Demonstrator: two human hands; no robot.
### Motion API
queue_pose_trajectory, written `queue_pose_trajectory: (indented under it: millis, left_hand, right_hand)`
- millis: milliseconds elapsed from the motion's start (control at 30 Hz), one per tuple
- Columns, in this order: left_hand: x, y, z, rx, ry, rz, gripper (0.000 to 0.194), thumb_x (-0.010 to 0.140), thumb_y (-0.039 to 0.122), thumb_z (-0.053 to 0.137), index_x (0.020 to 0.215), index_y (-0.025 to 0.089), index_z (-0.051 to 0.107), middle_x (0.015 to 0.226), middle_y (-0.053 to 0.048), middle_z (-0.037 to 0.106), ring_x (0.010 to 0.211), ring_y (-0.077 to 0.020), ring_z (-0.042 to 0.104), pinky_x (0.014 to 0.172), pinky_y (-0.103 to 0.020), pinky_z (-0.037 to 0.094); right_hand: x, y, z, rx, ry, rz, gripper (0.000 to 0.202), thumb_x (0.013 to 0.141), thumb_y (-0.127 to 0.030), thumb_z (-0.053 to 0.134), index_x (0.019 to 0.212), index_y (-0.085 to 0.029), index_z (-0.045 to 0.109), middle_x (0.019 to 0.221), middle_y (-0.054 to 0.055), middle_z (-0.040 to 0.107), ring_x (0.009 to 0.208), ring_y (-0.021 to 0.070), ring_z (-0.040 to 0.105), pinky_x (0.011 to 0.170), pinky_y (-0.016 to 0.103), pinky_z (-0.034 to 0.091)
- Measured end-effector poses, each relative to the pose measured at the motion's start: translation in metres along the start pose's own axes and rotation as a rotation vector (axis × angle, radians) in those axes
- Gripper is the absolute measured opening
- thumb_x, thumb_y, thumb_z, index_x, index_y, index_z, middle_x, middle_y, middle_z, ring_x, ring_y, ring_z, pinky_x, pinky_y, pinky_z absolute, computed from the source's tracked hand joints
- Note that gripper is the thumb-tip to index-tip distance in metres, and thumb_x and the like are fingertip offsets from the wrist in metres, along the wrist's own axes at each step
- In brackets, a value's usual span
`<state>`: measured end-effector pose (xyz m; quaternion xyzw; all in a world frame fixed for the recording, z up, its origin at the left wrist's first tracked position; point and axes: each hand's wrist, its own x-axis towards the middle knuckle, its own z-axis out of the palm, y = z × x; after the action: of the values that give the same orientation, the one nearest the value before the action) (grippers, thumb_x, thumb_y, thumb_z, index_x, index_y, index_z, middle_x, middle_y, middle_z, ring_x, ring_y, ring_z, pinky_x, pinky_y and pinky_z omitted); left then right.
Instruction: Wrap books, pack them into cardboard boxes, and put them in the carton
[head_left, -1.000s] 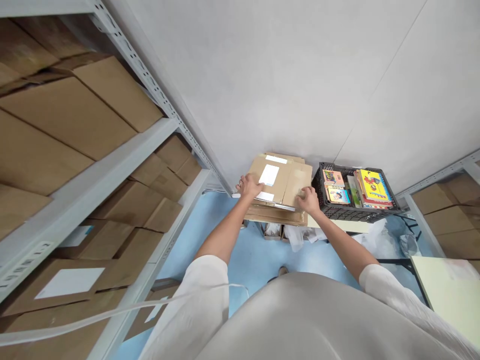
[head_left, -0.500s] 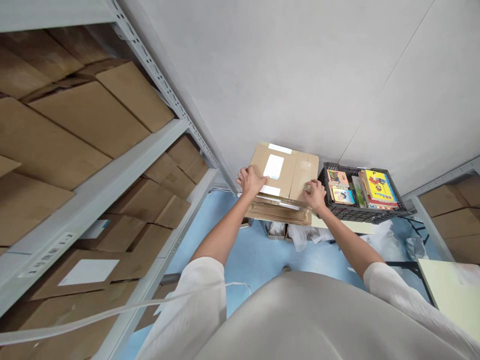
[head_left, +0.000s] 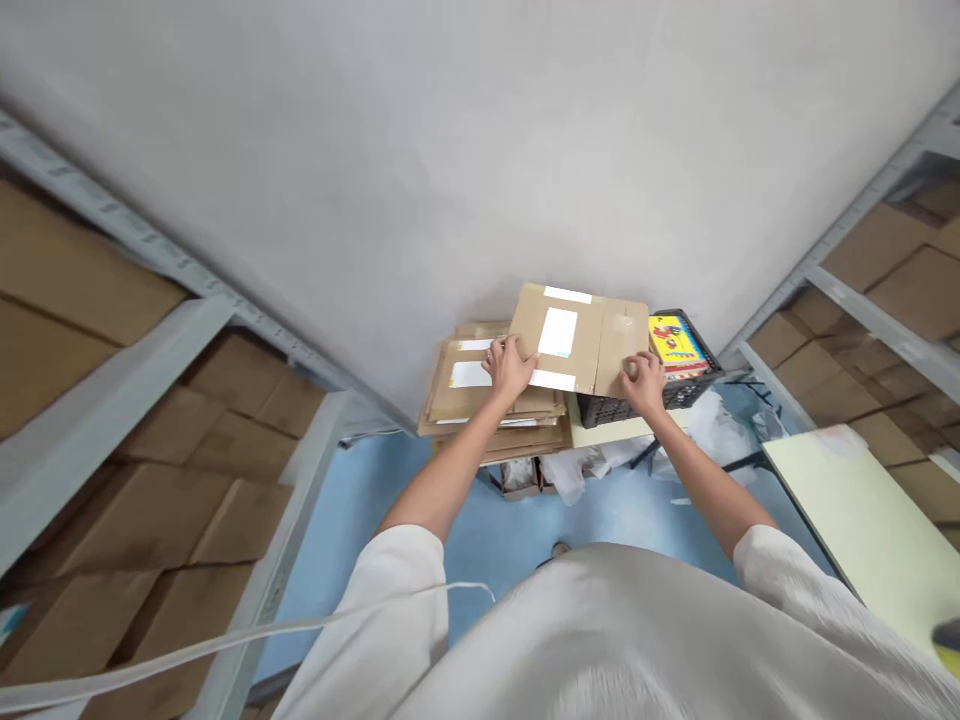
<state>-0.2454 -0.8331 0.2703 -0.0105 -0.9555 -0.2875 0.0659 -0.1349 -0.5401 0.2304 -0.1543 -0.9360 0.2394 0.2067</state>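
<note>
A flattened carton [head_left: 574, 375] is gripped by left hand [head_left: 511, 368] and right hand [head_left: 644, 384], stacked cardboard [head_left: 461, 402] positioned at its eight o'clock.

Left hand [head_left: 511, 370] on, right hand [head_left: 644, 383] on, they hold a flattened box [head_left: 588, 332] by its near edge, overlapping the cardboard stack [head_left: 448, 404], partly hiding the black crate [head_left: 601, 410]!

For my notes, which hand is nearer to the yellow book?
Right. The right hand is close to the yellow book; the left hand is much farther to its left.
</note>
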Motion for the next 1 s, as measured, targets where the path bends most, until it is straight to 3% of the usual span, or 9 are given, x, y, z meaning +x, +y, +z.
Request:
queue_pose_trajectory:
  millis: [167, 300, 467, 600, 800, 900, 1000]
  left_hand:
    - [-0.016, 0.099, 0.067, 0.001, -0.139, 0.211, 0.061, 0.097, 0.046, 0.069, 0.153, 0.030, 0.053, 0.154, -0.016, 0.052, 0.148, -0.0403, 0.045, 0.124, -0.056, 0.035]
    - [-0.047, 0.189, 0.131, 0.001, -0.256, 0.366, 0.060, 0.096, 0.045, 0.070, 0.151, 0.028, 0.054, 0.153, -0.018, 0.052, 0.147, -0.0415, 0.047, 0.123, -0.058, 0.036]
    - [-0.114, 0.302, 0.215, -0.012, -0.415, 0.554, 0.056, 0.096, 0.035, 0.068, 0.150, 0.027, 0.055, 0.152, -0.018, 0.053, 0.147, -0.0396, 0.048, 0.122, -0.056, 0.038]
    - [-0.179, 0.379, 0.274, -0.012, -0.523, 0.667, 0.052, 0.095, 0.030, 0.066, 0.146, 0.028, 0.057, 0.152, -0.017, 0.053, 0.147, -0.0381, 0.049, 0.121, -0.056, 0.039]
    - [-0.264, 0.462, 0.341, 0.046, -0.685, 0.794, 0.053, 0.092, 0.030, 0.067, 0.144, 0.028, 0.057, 0.151, -0.017, 0.055, 0.145, -0.0376, 0.051, 0.121, -0.055, 0.039]
    - [-0.296, 0.488, 0.370, 0.104, -0.751, 0.860, 0.053, 0.090, 0.032, 0.069, 0.142, 0.030, 0.057, 0.148, -0.016, 0.057, 0.144, -0.0383, 0.052, 0.120, -0.056, 0.039]
    - [-0.320, 0.508, 0.400, 0.177, -0.815, 0.923, 0.052, 0.089, 0.033, 0.069, 0.139, 0.030, 0.056, 0.147, -0.016, 0.057, 0.144, -0.0383, 0.052, 0.119, -0.056, 0.040]
  right_hand:
    - [-0.022, 0.098, -0.072, -0.032, 0.101, 0.195, 0.041, 0.091, -0.037, 0.061, 0.129, -0.026, 0.071, 0.153, 0.015, 0.048, 0.133, 0.0397, 0.046, 0.110, 0.057, 0.041]
    - [-0.058, 0.185, -0.133, -0.074, 0.189, 0.366, 0.046, 0.088, -0.036, 0.062, 0.133, -0.025, 0.068, 0.155, 0.016, 0.046, 0.130, 0.0390, 0.049, 0.110, 0.056, 0.042]
    - [-0.122, 0.294, -0.209, -0.121, 0.250, 0.606, 0.052, 0.086, -0.037, 0.064, 0.136, -0.025, 0.065, 0.160, 0.016, 0.043, 0.133, 0.0401, 0.050, 0.109, 0.058, 0.043]
    - [-0.183, 0.365, -0.257, -0.162, 0.283, 0.764, 0.053, 0.085, -0.035, 0.065, 0.137, -0.026, 0.064, 0.161, 0.017, 0.043, 0.134, 0.0407, 0.049, 0.109, 0.058, 0.043]
    - [-0.268, 0.434, -0.299, -0.184, 0.312, 1.008, 0.051, 0.085, -0.034, 0.067, 0.135, -0.026, 0.067, 0.149, 0.016, 0.053, 0.125, 0.0396, 0.055, 0.106, 0.057, 0.045]
    - [-0.303, 0.455, -0.307, -0.179, 0.329, 1.101, 0.048, 0.085, -0.032, 0.069, 0.133, -0.026, 0.068, 0.142, 0.015, 0.058, 0.125, 0.0384, 0.056, 0.107, 0.055, 0.044]
    - [-0.331, 0.468, -0.308, -0.173, 0.341, 1.217, 0.050, 0.084, -0.031, 0.073, 0.134, -0.026, 0.068, 0.152, 0.016, 0.054, 0.133, 0.0392, 0.053, 0.111, 0.056, 0.043]
